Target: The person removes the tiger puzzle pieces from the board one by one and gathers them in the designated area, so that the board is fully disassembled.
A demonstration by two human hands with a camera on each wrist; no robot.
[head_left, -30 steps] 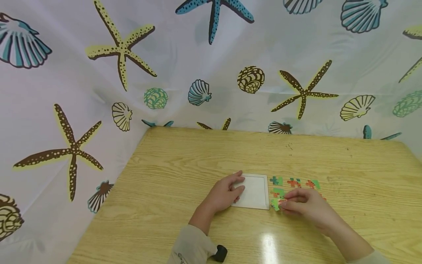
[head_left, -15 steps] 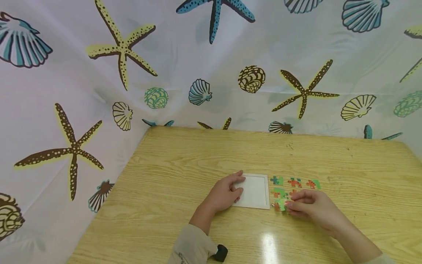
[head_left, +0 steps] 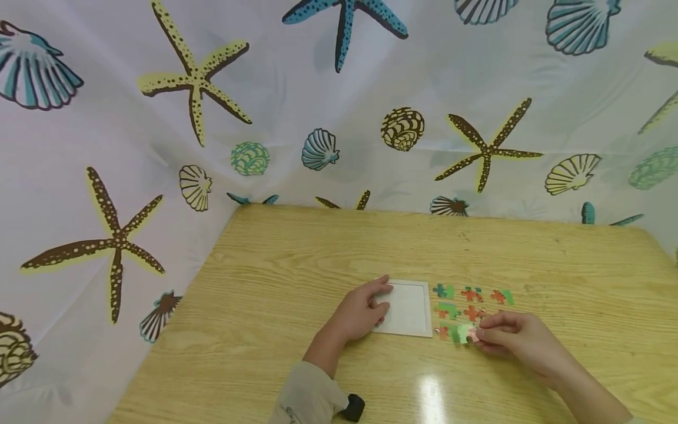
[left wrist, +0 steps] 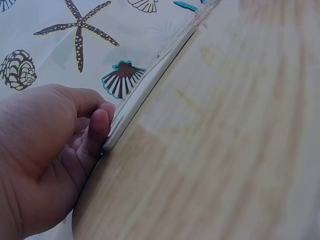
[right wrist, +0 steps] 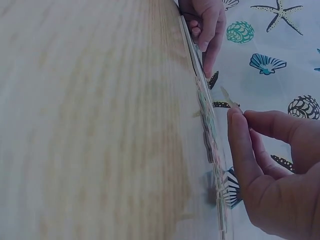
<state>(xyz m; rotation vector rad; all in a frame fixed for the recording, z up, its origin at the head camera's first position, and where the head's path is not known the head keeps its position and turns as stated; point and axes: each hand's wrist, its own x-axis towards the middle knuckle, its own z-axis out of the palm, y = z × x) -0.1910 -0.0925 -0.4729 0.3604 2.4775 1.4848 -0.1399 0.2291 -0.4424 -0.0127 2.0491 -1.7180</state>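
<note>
My left hand (head_left: pixel 362 306) holds the left side of a shallow white puzzle tray (head_left: pixel 410 306); in the head view its forefinger lies by the far rim and its thumb over the bare panel. The left wrist view has that thumb and forefinger at the edge of the tray (left wrist: pixel 131 112). Between thumb and forefinger, my right hand (head_left: pixel 521 338) pinches a pale pink and green jigsaw piece (head_left: pixel 469 333). The right wrist view gives this piece (right wrist: pixel 228 97) edge-on, raised off the table. Beneath it, the right hand's fingers may cover other pieces.
Loose red and green jigsaw pieces (head_left: pixel 472 294) lie in rows right of the tray. The wooden table (head_left: pixel 296 253) runs back to a white curtain (head_left: pixel 349 106) printed with shells and starfish. A small black object (head_left: pixel 353 407) sits beside the left sleeve.
My right hand has moved to the right along the near row, and the pinched piece now shows at its fingertips. More of the middle row is uncovered. The left hand and tray stay put.
</note>
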